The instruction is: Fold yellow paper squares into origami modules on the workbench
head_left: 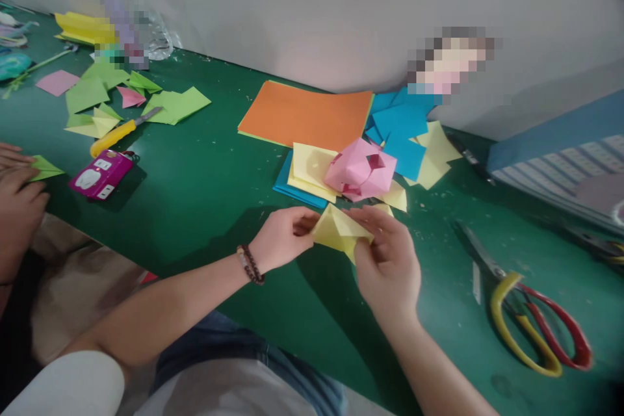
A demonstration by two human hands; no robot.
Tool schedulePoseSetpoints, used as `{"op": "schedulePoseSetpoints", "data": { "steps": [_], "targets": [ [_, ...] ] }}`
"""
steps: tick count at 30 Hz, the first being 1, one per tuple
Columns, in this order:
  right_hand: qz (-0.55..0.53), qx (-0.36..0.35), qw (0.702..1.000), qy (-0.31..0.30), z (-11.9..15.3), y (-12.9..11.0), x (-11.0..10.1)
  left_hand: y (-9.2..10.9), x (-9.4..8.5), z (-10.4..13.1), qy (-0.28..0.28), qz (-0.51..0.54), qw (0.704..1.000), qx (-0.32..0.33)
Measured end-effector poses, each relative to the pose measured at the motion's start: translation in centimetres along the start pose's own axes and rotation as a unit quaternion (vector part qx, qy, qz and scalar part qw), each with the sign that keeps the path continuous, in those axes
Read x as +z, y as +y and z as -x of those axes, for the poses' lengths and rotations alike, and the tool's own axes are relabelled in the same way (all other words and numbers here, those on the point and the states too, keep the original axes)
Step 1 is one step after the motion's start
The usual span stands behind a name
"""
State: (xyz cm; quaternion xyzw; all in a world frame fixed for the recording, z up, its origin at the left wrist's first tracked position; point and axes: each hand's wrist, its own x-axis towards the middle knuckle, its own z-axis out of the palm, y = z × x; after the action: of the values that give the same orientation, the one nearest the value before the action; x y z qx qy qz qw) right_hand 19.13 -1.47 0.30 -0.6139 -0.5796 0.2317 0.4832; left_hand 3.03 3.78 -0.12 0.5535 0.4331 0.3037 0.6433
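Observation:
A small folded yellow paper (338,229) is held above the green table (195,162) between my two hands. My left hand (287,237) pinches its left corner, and a dark beaded bracelet circles that wrist. The right side of the paper is gripped by my right hand (390,260), thumb in front and fingers behind. Just beyond the paper sit a pink folded paper ball (361,170) and a stack of yellow folded sheets (312,169) on blue ones (299,190).
Orange sheets (307,114) lie behind, with blue papers (402,120) beside them. Scissors (507,286) rest at right. A yellow cutter (114,136), magenta box (102,174) and green papers (88,94) lie left. Another person's hands (19,192) hold green paper at the left edge.

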Motion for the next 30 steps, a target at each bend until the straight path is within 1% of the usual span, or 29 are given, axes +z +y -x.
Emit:
{"op": "schedulePoseSetpoints", "data": {
  "steps": [3, 5, 8, 11, 14, 16, 18, 21, 23, 26, 30],
  "targets": [
    [0.029, -0.019, 0.999, 0.008, 0.1, 0.4, 0.0, 0.1, 0.0, 0.0, 0.034, 0.014, 0.999, -0.019],
    [0.035, -0.005, 0.999, 0.023, -0.1, 0.7, 0.0, 0.0, 0.1, 0.0, 0.053, 0.023, 0.998, -0.020],
    [0.001, 0.031, 0.999, 0.036, -0.3, 0.8, 0.2, -0.2, 0.2, 0.1, 0.072, 0.033, 0.997, -0.017],
    [-0.031, 0.040, 0.998, 0.039, -0.2, 0.5, 0.3, -0.2, 0.3, 0.1, 0.075, 0.045, 0.996, -0.020],
    [-0.010, 0.023, 0.998, 0.050, -0.1, 0.3, 0.2, -0.2, 0.3, 0.2, 0.059, 0.019, 0.998, -0.002],
    [0.037, -0.002, 0.998, 0.056, -0.1, 0.3, -0.1, -0.1, 0.3, 0.3, 0.037, 0.018, 0.999, 0.016],
    [0.104, -0.063, 0.991, 0.051, -0.1, 0.2, -0.3, 0.0, 0.4, 0.3, 0.017, 0.036, 0.999, 0.018],
    [0.186, -0.188, 0.964, 0.037, -0.2, 0.0, -0.6, 0.2, 0.5, 0.4, 0.008, 0.056, 0.998, -0.008],
    [0.209, -0.235, 0.948, 0.036, -0.2, -0.2, -0.6, 0.4, 0.5, 0.4, 0.018, 0.056, 0.998, -0.019],
    [0.231, -0.252, 0.939, 0.039, -0.2, -0.4, -0.5, 0.7, 0.6, 0.4, 0.035, 0.044, 0.998, -0.022],
    [0.246, -0.259, 0.931, 0.073, -0.3, -0.5, -0.4, 0.7, 0.7, 0.4, 0.035, 0.064, 0.997, -0.024]
  ]
}}
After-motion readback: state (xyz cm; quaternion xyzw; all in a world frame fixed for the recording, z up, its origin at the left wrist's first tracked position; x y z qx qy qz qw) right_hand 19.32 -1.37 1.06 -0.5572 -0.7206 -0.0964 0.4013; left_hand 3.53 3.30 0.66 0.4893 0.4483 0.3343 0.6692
